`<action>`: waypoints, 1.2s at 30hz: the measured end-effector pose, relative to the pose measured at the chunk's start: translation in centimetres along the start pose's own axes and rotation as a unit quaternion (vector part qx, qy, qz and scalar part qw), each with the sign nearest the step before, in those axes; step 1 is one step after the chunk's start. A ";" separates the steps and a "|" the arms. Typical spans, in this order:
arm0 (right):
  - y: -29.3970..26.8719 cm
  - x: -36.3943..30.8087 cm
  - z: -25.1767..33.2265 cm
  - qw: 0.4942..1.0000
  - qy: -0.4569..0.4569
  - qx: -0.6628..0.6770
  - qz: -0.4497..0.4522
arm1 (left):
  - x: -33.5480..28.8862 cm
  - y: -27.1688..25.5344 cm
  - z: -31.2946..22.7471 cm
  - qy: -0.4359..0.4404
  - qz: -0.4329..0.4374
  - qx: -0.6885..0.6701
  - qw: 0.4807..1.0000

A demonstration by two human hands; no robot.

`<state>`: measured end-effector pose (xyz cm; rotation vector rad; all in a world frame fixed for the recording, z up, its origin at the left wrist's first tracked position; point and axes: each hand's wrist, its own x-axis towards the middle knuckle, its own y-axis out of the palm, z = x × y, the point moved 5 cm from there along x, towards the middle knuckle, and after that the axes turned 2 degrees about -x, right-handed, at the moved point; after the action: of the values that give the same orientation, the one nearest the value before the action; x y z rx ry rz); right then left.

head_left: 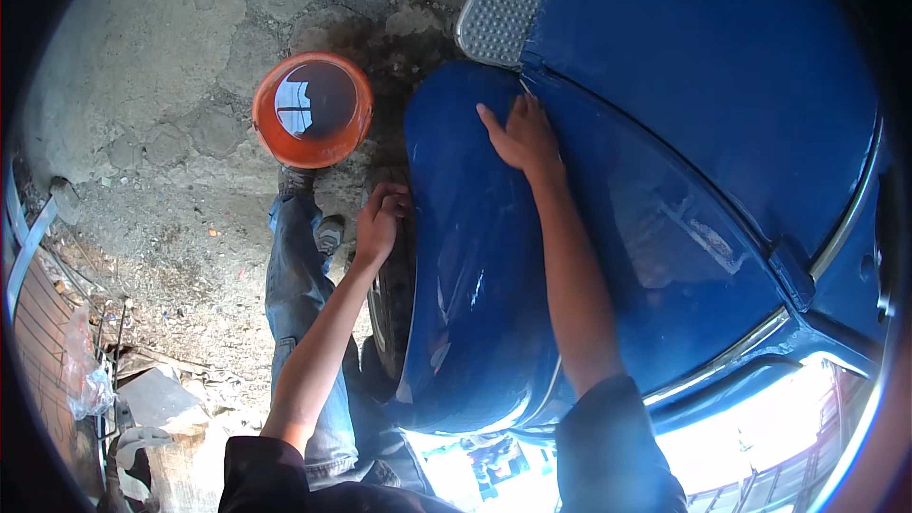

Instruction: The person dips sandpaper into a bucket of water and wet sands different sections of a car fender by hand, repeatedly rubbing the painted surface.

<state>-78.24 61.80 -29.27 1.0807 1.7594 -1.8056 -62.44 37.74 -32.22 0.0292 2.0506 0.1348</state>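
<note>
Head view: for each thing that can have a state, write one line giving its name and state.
Orange bucket, upright, holding liquid.
Blue fender, glossy, reflecting light.
Left hand, curled beside the fender's edge.
Right hand, thumb spread apart.
Tyre, partly hidden.
Plastic bag, crumpled.

A person wears a dark top (366, 498) with sleeves (608, 442) ending near the elbows, faded blue jeans (293, 285) and greyish shoes (329, 236), left hand (378, 225) and right hand (527, 140) bare.

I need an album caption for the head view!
Left hand and right hand at a blue fender, orange bucket nearby.
</note>
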 end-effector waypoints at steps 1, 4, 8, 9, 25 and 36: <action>-0.2 1.6 -0.5 1.000 -0.003 -0.010 0.030 | -0.2 0.5 -0.3 0.004 0.005 -0.011 1.000; -0.4 1.7 -0.7 0.998 -0.016 -0.008 0.053 | 0.2 0.1 0.0 0.006 -0.002 -0.032 0.999; -0.9 -6.5 -0.2 0.998 -0.054 0.011 -0.027 | 0.3 -1.4 0.6 -0.007 -0.016 -0.045 0.999; -1.8 -10.1 -0.3 0.996 -0.072 0.010 -0.054 | 0.2 -1.2 0.3 -0.008 -0.016 -0.048 0.999; 1.1 6.2 -0.1 0.992 -0.021 0.039 0.119 | -0.8 -0.5 0.1 -0.013 0.005 -0.052 0.999; -0.4 -7.6 1.5 0.998 -0.059 -0.015 0.011 | -0.8 -0.4 -1.0 0.006 0.003 -0.024 1.000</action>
<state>-74.15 58.68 -23.47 0.9592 1.6937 -1.7856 -62.96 37.15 -31.05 0.0039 2.0583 0.1875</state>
